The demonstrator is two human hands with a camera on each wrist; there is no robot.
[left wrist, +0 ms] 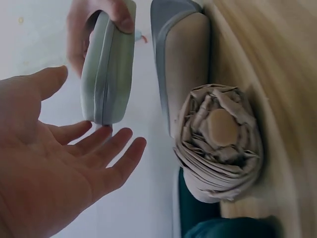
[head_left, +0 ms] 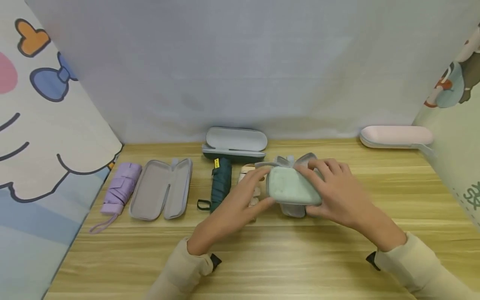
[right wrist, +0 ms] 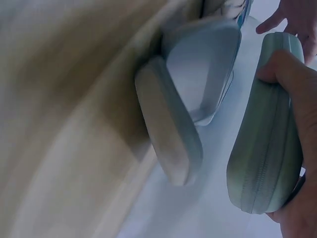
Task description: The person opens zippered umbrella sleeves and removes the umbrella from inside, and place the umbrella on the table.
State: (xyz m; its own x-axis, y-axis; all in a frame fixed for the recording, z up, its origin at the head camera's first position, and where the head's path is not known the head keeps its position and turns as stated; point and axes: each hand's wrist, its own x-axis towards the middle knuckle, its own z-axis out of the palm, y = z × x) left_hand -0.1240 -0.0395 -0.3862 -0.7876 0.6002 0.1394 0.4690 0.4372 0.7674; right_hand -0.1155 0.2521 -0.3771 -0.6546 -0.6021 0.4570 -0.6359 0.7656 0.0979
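My right hand (head_left: 339, 193) holds a pale green zip case (head_left: 294, 185) closed above the table, its thumb across the zip side in the right wrist view. The left hand (head_left: 234, 204) is spread, palm toward the case, with fingertips right at its near end in the left wrist view. Below the green case lies an open, grey-lined beige case (right wrist: 171, 124), partly hidden in the head view. Beside it, under the left hand, a folded beige umbrella (left wrist: 218, 144) shows its rounded end.
Left of the hands lie a dark green folded umbrella (head_left: 221, 183), an open grey-lined case (head_left: 150, 193) and a lilac folded umbrella (head_left: 121, 187). At the back stand an open dark green case (head_left: 234, 156) and a closed pink case (head_left: 397, 136), near the cloth backdrop (head_left: 300, 75).
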